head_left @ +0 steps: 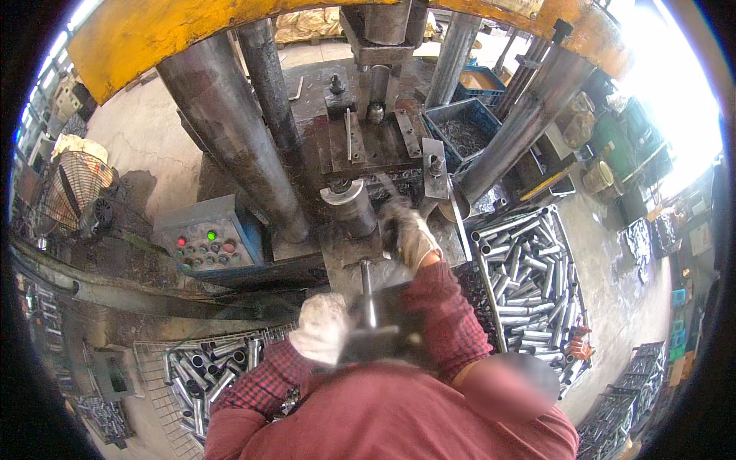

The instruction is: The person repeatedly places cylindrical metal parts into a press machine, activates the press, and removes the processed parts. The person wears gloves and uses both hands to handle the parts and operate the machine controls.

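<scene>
My left hand point(320, 328), in a whitish work glove, is in front of my body, beside a blurred dark shape. Its fingers are smeared by motion. Close to its right stands a bright metal rod point(369, 295) with a crosspiece at the top. My right hand point(416, 238), in a soiled light glove, reaches forward to the front of the press die block point(372, 152). Motion blurs its fingertips, and a pale streak in front of them is too smeared to name. Just left of that hand stands a thick steel cylinder point(349, 207) with a pale collar.
Steel columns point(230, 130) carry the yellow press frame point(176, 38). A control box point(211, 234) with lit buttons stands left. Metal tubes fill a large bin point(477, 287) at right and a wire basket point(153, 368) at lower left. A blue crate point(452, 115) stands behind.
</scene>
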The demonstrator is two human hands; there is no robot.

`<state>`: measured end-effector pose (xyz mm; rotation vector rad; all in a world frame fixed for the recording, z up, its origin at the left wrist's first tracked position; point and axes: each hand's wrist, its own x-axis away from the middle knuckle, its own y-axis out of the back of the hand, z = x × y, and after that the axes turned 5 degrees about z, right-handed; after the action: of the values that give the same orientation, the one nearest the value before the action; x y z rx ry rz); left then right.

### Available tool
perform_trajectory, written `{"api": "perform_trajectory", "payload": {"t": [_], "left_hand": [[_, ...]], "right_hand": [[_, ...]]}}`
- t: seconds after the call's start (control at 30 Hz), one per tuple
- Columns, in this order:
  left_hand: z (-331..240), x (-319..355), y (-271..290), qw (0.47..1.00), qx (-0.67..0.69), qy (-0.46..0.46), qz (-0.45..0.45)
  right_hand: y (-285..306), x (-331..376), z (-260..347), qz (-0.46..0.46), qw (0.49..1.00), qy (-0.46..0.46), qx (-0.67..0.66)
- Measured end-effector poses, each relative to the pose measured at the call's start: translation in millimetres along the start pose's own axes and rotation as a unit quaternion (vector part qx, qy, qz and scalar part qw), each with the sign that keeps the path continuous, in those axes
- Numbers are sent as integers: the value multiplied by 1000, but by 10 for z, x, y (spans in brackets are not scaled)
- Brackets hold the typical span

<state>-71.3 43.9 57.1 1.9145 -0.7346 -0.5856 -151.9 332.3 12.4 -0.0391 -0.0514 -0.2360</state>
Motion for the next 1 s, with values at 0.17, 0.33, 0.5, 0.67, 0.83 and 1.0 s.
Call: {"api": "perform_trajectory", "payload": {"t": [0.17, 0.33, 0.5, 0.67, 0.83, 1.0], "left_hand": [[-11, 91, -134, 1000, -2, 14, 27], [-148, 27, -56, 998, 12, 54, -26], [-117, 78, -26, 997, -29, 56, -45], [-120, 296, -93, 994, 38, 99, -1], [-248, 385, 3, 981, 120, 119, 97], [-337, 320, 150, 963, 164, 30, 213]], "right_hand": [[-57, -94, 143, -68, 996, 4, -57], [-224, -578, 454, -42, 986, 43, 153], [-91, -1121, 343, 22, 663, 165, 730], [275, -624, 296, 60, 636, 296, 710], [478, 196, 611, 126, 800, 53, 585], [584, 1066, 420, -5, 935, -277, -223]]}}
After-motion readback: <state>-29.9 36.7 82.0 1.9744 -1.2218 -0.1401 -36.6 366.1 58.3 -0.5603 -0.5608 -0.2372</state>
